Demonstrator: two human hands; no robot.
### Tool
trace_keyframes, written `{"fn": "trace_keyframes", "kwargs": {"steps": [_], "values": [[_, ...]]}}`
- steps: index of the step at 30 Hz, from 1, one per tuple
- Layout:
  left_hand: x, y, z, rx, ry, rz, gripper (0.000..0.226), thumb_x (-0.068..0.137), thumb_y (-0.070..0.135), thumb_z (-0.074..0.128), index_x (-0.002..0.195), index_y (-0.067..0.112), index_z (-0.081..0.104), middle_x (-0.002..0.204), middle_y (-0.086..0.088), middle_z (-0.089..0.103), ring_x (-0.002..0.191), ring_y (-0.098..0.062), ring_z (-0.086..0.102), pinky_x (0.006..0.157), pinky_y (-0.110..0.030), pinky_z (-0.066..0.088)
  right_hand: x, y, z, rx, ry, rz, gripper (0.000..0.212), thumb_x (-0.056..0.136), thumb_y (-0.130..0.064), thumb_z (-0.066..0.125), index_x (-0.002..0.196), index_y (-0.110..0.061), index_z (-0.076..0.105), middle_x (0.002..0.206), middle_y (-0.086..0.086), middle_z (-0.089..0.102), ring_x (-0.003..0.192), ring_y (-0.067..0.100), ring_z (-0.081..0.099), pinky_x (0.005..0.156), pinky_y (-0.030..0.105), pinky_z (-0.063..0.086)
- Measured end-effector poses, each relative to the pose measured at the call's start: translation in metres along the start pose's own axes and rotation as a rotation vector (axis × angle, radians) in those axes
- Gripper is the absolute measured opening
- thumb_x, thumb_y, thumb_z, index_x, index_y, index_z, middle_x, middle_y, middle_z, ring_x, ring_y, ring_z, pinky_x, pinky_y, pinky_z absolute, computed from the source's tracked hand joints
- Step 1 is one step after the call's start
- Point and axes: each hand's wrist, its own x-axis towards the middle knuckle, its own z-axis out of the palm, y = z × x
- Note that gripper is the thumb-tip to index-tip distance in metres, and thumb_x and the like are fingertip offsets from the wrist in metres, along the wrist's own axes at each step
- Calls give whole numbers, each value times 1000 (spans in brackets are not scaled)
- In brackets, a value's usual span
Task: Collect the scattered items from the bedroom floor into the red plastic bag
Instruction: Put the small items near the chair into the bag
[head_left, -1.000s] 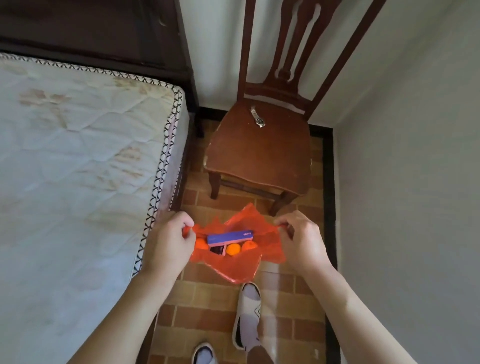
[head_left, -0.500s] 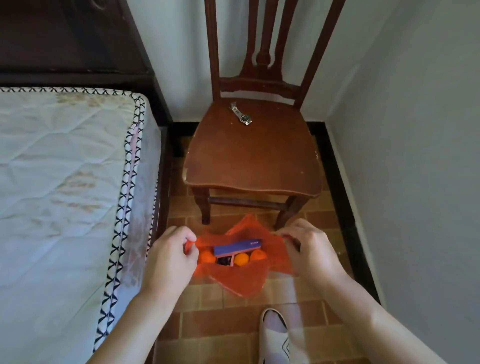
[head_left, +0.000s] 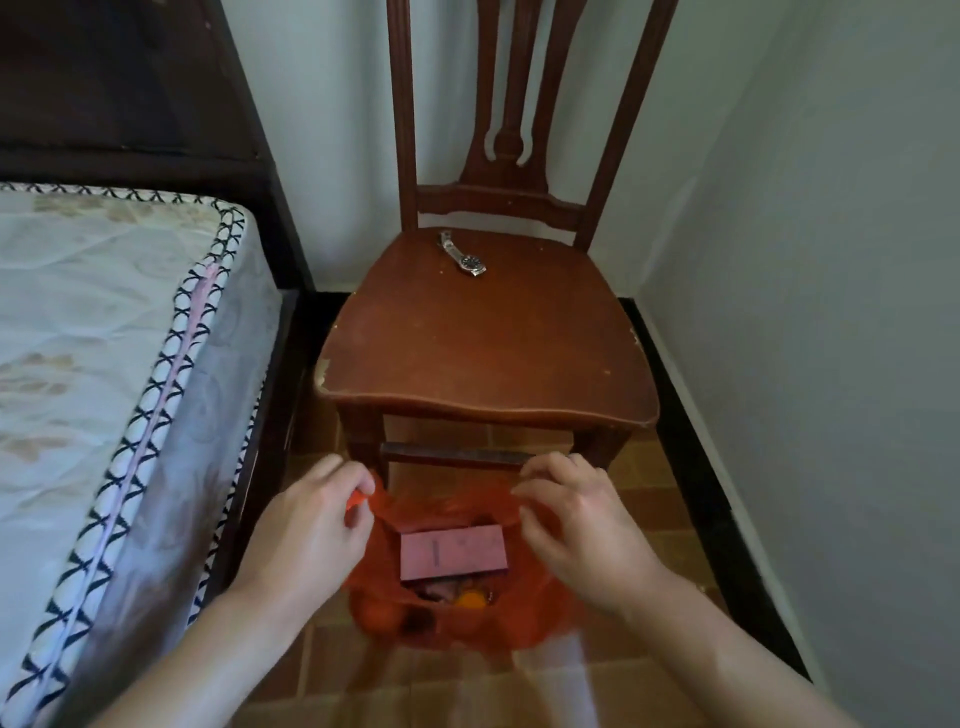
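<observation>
Both hands (head_left: 447, 530) pinch red bag's (head_left: 467, 618) rim.

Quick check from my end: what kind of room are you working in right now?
Most likely a bedroom, in a narrow corner of it. A bare quilted mattress on a dark bed frame fills one side, and a wooden chair with a wristwatch on its seat stands against the wall on the tiled floor.

A wooden chair (head_left: 488, 358) stands on brown tiles (head_left: 649, 514) between mattress (head_left: 104, 332) and wall (head_left: 831, 312).
</observation>
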Motion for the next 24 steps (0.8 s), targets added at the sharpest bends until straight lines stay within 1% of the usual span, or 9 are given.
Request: {"fn": "trace_keyframes", "kwargs": {"steps": [4, 7, 10, 12, 15, 18, 19, 22, 24], "values": [[-4, -28, 29, 53, 15, 44, 18, 84, 14, 75, 92, 27, 64, 90, 15, 53, 61, -10, 57, 54, -30, 50, 12, 19, 33, -12, -15, 0, 43, 100, -41, 53, 141, -28, 59, 140, -16, 50, 133, 5, 43, 112, 36, 38], [-14, -41, 44, 125, -21, 70, 16, 84, 18, 76, 92, 28, 66, 89, 15, 53, 57, -10, 58, 48, -25, 42, 10, 26, 65, 24, -39, 20, 56, 101, -42, 53, 155, -31, 41, 154, -13, 45, 144, 7, 36, 120, 39, 32], [-15, -31, 51, 195, -22, 191, 10, 86, 23, 71, 92, 29, 67, 89, 12, 56, 58, -18, 64, 46, -28, 45, 6, 30, 96, -17, -73, -6, 59, 101, -45, 51, 156, -32, 38, 160, -13, 37, 150, 7, 26, 124, 43, 26], [-15, -24, 48, 198, 16, 194, 7, 87, 24, 68, 93, 28, 66, 88, 12, 57, 59, -20, 63, 46, -29, 45, -1, 34, 115, -48, -126, 12, 65, 100, -50, 51, 159, -33, 31, 166, -12, 27, 155, 11, 17, 126, 44, 18], [-22, -33, 44, 303, -6, 83, 8, 84, 22, 68, 82, 28, 64, 80, 11, 57, 57, -19, 59, 47, -26, 36, -13, 41, 143, -98, -209, 66, 74, 98, -55, 51, 162, -34, 20, 171, -11, 10, 158, 16, 2, 127, 48, 7], [-24, -40, 45, 416, -192, -99, 18, 87, 25, 64, 72, 24, 53, 74, 6, 55, 65, -24, 60, 56, -32, 51, -21, 49, 172, -157, -262, 91, 78, 97, -54, 51, 163, -34, 15, 172, -8, 3, 159, 19, -3, 128, 52, 6], [-21, -40, 45, 460, -258, -150, 21, 88, 24, 63, 72, 23, 50, 73, 4, 53, 67, -25, 60, 60, -33, 52, -23, 52, 182, -166, -283, 101, 80, 96, -54, 51, 163, -33, 13, 172, -6, 3, 159, 20, -3, 128, 54, 8], [-17, -35, 50, 560, -440, -239, 17, 89, 20, 62, 79, 23, 49, 71, 3, 45, 72, -27, 56, 63, -33, 46, -30, 59, 213, -191, -346, 105, 82, 97, -50, 51, 164, -32, 8, 173, -3, 2, 159, 23, -1, 127, 54, 9], [-21, -33, 56, 569, -430, -214, 6, 91, 23, 60, 87, 23, 57, 75, 3, 44, 80, -29, 58, 66, -34, 46, -36, 59, 230, -184, -384, 101, 80, 99, -46, 51, 164, -32, 6, 173, -2, 0, 159, 24, 0, 128, 51, 7]]}}
